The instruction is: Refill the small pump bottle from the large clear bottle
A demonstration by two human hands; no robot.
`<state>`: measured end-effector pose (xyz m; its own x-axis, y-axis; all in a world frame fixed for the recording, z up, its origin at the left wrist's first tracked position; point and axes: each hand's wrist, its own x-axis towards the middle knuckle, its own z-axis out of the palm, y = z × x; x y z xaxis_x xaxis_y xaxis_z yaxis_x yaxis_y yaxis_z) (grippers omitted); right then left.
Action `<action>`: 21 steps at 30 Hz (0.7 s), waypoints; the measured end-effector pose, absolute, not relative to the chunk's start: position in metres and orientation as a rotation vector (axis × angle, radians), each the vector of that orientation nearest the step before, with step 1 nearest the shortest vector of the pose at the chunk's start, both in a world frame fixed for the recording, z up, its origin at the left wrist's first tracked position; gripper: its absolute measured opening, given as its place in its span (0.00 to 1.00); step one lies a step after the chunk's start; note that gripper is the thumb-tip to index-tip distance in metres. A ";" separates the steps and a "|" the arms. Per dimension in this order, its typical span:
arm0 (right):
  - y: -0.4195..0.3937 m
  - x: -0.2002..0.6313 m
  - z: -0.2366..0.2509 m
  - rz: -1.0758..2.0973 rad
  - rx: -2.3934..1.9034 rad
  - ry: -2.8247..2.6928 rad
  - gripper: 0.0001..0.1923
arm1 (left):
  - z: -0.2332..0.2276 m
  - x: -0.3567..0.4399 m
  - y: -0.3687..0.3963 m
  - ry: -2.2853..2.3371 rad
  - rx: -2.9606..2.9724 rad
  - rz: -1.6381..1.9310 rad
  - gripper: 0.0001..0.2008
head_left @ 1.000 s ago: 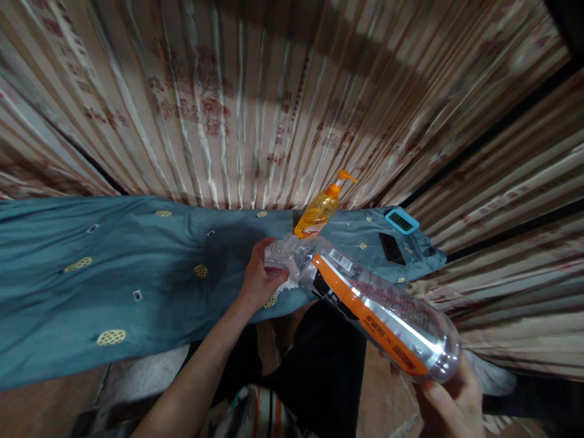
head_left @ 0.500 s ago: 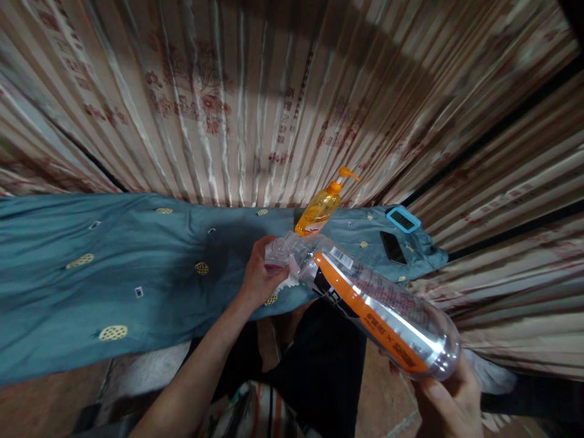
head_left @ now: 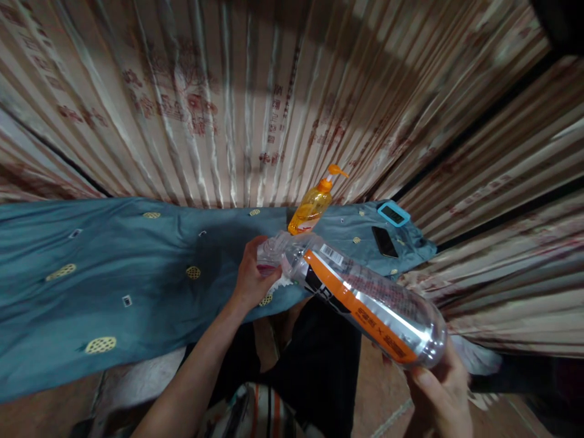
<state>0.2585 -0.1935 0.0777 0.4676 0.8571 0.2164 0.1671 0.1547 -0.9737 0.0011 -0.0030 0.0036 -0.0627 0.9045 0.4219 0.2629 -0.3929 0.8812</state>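
Observation:
A large clear plastic bottle (head_left: 374, 304) with an orange, black and silver label lies tilted across the view, its neck lower left towards my other hand's side and higher in the picture. My right hand (head_left: 440, 389) grips it around the base. My left hand (head_left: 258, 274) is closed around a small clear plastic container (head_left: 270, 258) with some pink on it, held at the bottle's mouth. Whether bottle and container touch cannot be made out. A white, jagged-edged scrap (head_left: 285, 281) shows beneath my left fingers. Just behind stands an orange pump bottle (head_left: 311, 210), partly filled with yellow liquid.
A teal cloth with pineapple prints (head_left: 155, 292) covers the narrow surface. At its right end lie a dark phone (head_left: 385, 241) and a blue-framed digital clock (head_left: 393, 213). Pleated beige curtains (head_left: 237, 121) hang behind and to the right.
The whole view has shifted slightly, so everything sits a little further left. Both hands keep their hold, and the large bottle stays at about the same tilt.

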 end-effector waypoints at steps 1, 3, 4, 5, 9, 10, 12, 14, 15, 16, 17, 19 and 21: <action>-0.194 0.260 0.076 0.638 -1.336 -0.997 0.42 | 0.003 0.001 -0.003 1.253 1.654 1.493 0.30; -0.194 0.263 0.073 0.648 -1.322 -0.990 0.42 | 0.001 0.001 -0.002 1.251 1.645 1.492 0.31; -0.194 0.264 0.072 0.655 -1.321 -0.989 0.42 | 0.001 0.001 -0.001 1.250 1.644 1.489 0.31; -0.194 0.264 0.072 0.659 -1.322 -0.991 0.42 | 0.000 0.000 -0.001 1.248 1.646 1.485 0.31; -0.193 0.262 0.073 0.648 -1.317 -0.997 0.43 | 0.001 -0.001 -0.001 1.234 1.653 1.484 0.31; -0.193 0.261 0.073 0.649 -1.309 -0.997 0.42 | 0.002 0.000 -0.001 1.233 1.651 1.483 0.31; -0.192 0.261 0.073 0.652 -1.295 -0.993 0.42 | 0.003 0.000 -0.001 1.236 1.642 1.483 0.31; -0.192 0.261 0.073 0.647 -1.293 -0.980 0.41 | 0.003 0.000 -0.002 1.240 1.633 1.489 0.30; -0.193 0.261 0.073 0.645 -1.299 -0.969 0.41 | 0.003 0.001 -0.002 1.241 1.633 1.493 0.30; -0.193 0.262 0.073 0.647 -1.308 -0.956 0.41 | 0.003 0.001 -0.003 1.240 1.635 1.493 0.30; -0.193 0.262 0.072 0.653 -1.316 -0.943 0.41 | 0.003 0.001 -0.003 1.240 1.638 1.491 0.30; -0.194 0.264 0.072 0.663 -1.322 -0.925 0.41 | 0.003 0.001 -0.003 1.244 1.638 1.483 0.30; -0.194 0.265 0.072 0.663 -1.320 -0.936 0.40 | 0.003 0.001 -0.003 1.246 1.633 1.473 0.31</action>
